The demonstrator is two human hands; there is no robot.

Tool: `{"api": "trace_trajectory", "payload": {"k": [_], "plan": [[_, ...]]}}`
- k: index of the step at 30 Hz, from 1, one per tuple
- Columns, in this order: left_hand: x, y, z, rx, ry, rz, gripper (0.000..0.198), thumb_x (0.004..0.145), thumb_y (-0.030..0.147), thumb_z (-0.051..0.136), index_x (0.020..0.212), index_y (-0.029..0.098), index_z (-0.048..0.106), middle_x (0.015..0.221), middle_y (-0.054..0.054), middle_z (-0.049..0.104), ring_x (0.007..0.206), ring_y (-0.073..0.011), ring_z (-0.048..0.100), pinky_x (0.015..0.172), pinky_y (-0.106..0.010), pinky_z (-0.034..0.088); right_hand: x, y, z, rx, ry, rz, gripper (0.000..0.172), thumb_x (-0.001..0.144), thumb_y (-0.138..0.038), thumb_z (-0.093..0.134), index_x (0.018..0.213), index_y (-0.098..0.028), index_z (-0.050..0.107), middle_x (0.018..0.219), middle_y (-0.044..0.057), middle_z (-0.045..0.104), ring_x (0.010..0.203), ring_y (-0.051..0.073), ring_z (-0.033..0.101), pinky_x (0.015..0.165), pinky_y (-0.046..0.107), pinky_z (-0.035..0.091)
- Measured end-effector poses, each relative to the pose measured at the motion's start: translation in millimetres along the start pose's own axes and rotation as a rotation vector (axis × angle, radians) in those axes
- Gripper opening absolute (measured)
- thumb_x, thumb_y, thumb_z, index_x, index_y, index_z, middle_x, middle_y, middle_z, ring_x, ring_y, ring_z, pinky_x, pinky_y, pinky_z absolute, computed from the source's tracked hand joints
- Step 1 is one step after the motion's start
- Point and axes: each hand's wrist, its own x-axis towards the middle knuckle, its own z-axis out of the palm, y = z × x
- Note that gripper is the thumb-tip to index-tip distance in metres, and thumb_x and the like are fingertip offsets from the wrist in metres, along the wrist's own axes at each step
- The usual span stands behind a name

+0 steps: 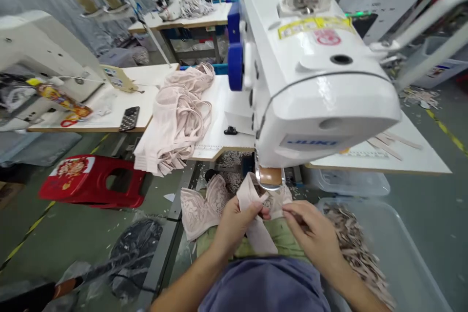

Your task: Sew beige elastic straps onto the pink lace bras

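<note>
My left hand (pixel 237 222) pinches a pale pink lace bra piece (pixel 204 207) with its elastic band (pixel 256 234), just below the head of the white sewing machine (pixel 310 73). My right hand (pixel 314 234) is closed on the same fabric from the right, fingers bent at the band's edge. Both hands sit over my lap, close to the machine's needle end (pixel 270 178). The needle itself is hidden by the machine head.
A heap of pink garments (pixel 179 117) lies on the white table (pixel 219 107) to the left. A clear bin of fabric trimmings (pixel 358 248) stands at the right. A red plastic stool (pixel 91 180), a phone (pixel 129 118) and other sewing stations are at the left and behind.
</note>
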Motion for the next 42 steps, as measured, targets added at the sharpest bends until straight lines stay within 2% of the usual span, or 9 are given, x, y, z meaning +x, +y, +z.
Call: {"api": "trace_trajectory", "payload": {"k": [5,9,14,17,22,28,34,38,42], "plan": [[-3.3,-19.1,5.5,0.016,0.061,0.059,0.04,0.065,0.045,0.086,0.087,0.014,0.074,0.077,-0.003,0.074,0.069,-0.0139,0.063,0.066,-0.023,0.05,-8.9,6.4,23.0,-0.072,0.073,-0.174,0.023,0.097,-0.03,0.05,0.09,-0.024,0.07,0.082,0.004,0.073,0.077,0.018,0.068,0.069,0.029,0.056],[-4.1,-25.8,4.8,0.095,0.076,0.087,0.039,0.073,0.045,0.08,0.096,0.015,0.075,0.088,-0.004,0.075,0.08,-0.0174,0.066,0.072,-0.025,0.051,-9.9,19.2,30.1,-0.064,0.095,-0.137,0.017,0.095,-0.025,0.052,0.093,-0.022,0.069,0.086,0.004,0.072,0.076,0.016,0.067,0.068,0.027,0.054],[-5.3,-27.1,2.3,0.303,0.065,0.226,0.028,0.081,0.038,0.07,0.097,0.015,0.076,0.089,-0.005,0.075,0.083,-0.0201,0.066,0.074,-0.028,0.052,-6.4,23.1,22.4,0.007,-0.052,0.026,0.011,0.091,-0.024,0.057,0.087,-0.022,0.067,0.083,0.001,0.066,0.062,0.012,0.058,0.059,0.024,0.045],[-7.8,-25.6,-0.6,0.45,0.048,0.328,0.02,0.08,0.033,0.068,0.081,0.014,0.074,0.074,-0.003,0.071,0.071,-0.0178,0.063,0.066,-0.026,0.05,-1.8,20.0,11.7,0.087,-0.182,0.104,0.007,0.086,-0.021,0.06,0.081,-0.021,0.065,0.075,-0.002,0.059,0.059,0.01,0.051,0.054,0.023,0.038],[-10.5,-22.3,-5.8,0.522,-0.039,0.44,0.024,0.082,0.031,0.067,0.063,0.015,0.067,0.059,-0.001,0.062,0.058,-0.0151,0.058,0.058,-0.024,0.048,4.5,11.5,1.3,0.147,-0.325,0.142,0.005,0.078,-0.015,0.058,0.076,-0.019,0.06,0.069,-0.004,0.052,0.057,0.009,0.043,0.055,0.023,0.031],[-5.9,-18.6,-6.6,0.513,-0.051,0.349,0.024,0.08,0.034,0.067,0.065,0.014,0.067,0.059,-0.002,0.065,0.055,-0.0152,0.058,0.054,-0.024,0.046,2.4,15.4,4.3,0.083,-0.376,0.073,0.011,0.087,-0.019,0.052,0.078,-0.018,0.059,0.072,-0.002,0.052,0.066,0.012,0.047,0.061,0.025,0.031],[0.4,-11.0,-2.9,0.53,-0.068,0.207,0.026,0.074,0.038,0.069,0.084,0.014,0.068,0.072,-0.002,0.066,0.064,-0.0154,0.057,0.059,-0.024,0.047,-4.6,20.7,10.5,0.046,-0.27,0.066,0.015,0.086,-0.021,0.05,0.071,-0.019,0.05,0.067,-0.003,0.046,0.064,0.012,0.043,0.06,0.025,0.029],[-0.1,-6.7,-1.0,0.585,-0.063,0.243,0.025,0.077,0.04,0.064,0.075,0.015,0.065,0.066,0.0,0.059,0.061,-0.0147,0.052,0.056,-0.024,0.045,-3.2,24.5,6.1,0.109,-0.304,0.188,0.012,0.086,-0.026,0.055,0.077,-0.02,0.059,0.072,-0.001,0.054,0.065,0.013,0.047,0.061,0.026,0.033],[1.4,0.9,-2.7,0.659,-0.147,0.27,0.023,0.083,0.039,0.058,0.076,0.017,0.061,0.065,0.002,0.053,0.059,-0.0138,0.048,0.058,-0.025,0.045,0.7,27.8,-5.3,0.223,-0.352,0.328,0.015,0.087,-0.03,0.052,0.09,-0.02,0.064,0.083,0.001,0.066,0.065,0.014,0.051,0.06,0.026,0.037]]}}
